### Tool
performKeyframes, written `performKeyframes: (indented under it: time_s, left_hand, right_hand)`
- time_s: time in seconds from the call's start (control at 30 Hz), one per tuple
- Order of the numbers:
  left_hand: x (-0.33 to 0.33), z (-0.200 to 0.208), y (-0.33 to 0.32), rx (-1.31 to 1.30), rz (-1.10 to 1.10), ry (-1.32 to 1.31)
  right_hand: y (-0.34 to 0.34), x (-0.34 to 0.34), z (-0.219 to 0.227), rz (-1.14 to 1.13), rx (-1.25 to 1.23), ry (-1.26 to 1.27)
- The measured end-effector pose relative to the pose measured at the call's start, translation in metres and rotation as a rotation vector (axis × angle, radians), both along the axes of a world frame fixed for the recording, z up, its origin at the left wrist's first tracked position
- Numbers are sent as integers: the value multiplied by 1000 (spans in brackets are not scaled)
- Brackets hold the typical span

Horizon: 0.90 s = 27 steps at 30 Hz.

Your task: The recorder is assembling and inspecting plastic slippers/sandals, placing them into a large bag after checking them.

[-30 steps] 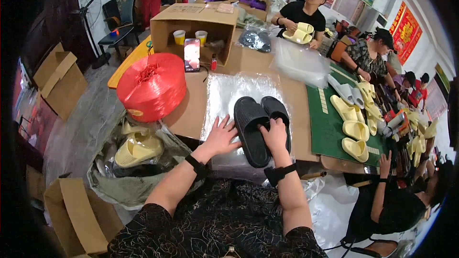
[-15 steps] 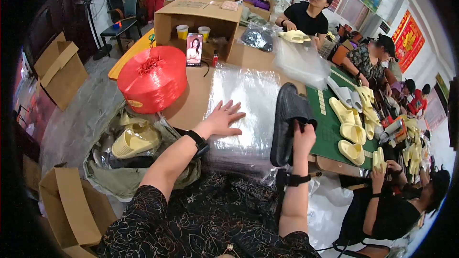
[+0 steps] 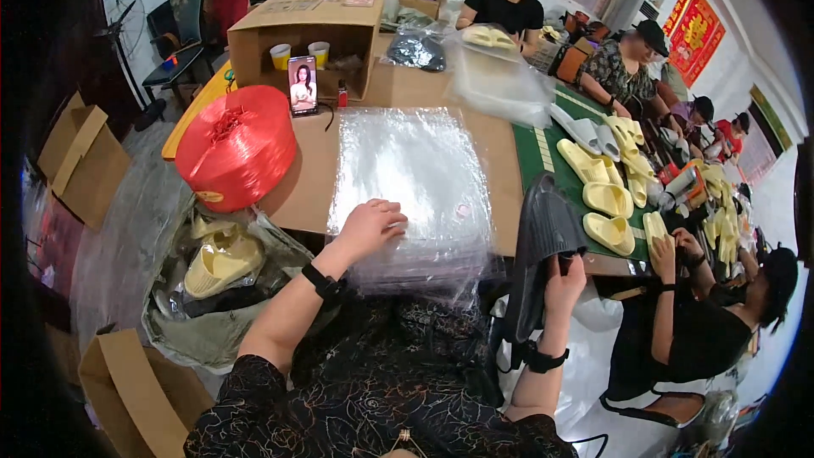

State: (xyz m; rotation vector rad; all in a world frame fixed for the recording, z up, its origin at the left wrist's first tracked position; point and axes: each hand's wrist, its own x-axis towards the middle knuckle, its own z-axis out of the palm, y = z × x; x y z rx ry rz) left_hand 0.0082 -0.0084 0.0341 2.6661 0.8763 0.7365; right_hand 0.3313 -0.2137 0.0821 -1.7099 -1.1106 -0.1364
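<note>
My left hand point(image 3: 371, 226) rests on a stack of clear plastic bags point(image 3: 415, 161) in front of me, its fingers slightly bent over the top bag. No grip on the bag shows. My right hand point(image 3: 563, 287) is closed on a black slide slipper point(image 3: 543, 237), with fingers inside its strap opening. The slipper stands tilted, toe end up, beyond the stack's right edge. Whether a second slipper is pressed against it, I cannot tell.
A red roll of plastic twine point(image 3: 237, 148), a phone point(image 3: 303, 85) and an open carton point(image 3: 305, 13) stand at the far left. Yellow slippers point(image 3: 607, 199) lie on a green mat point(image 3: 534, 148) to the right, near co-workers. A sack point(image 3: 199, 326) of bagged slippers sits left.
My left hand has drawn its spread fingers closer together on the bags. My right hand has moved right and nearer to me with the black slipper. The whole view has shifted.
</note>
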Motion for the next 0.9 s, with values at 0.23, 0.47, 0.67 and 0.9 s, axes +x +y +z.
performKeyframes:
  time_s: [0.23,0.47,0.67,0.9]
  left_hand:
    - [6,-9,20,-359,-58,-194]
    - [11,-17,31,-881,-6,-328]
    - [14,12,17,-766,181,-364]
    - [18,13,11,-520,157,-417]
  right_hand:
    - [-3,-50,25,187,-116,-87]
    - [13,-97,1,597,-269,-127]
    - [9,-96,-8,523,-401,-243]
    - [0,-109,10,631,-462,-243]
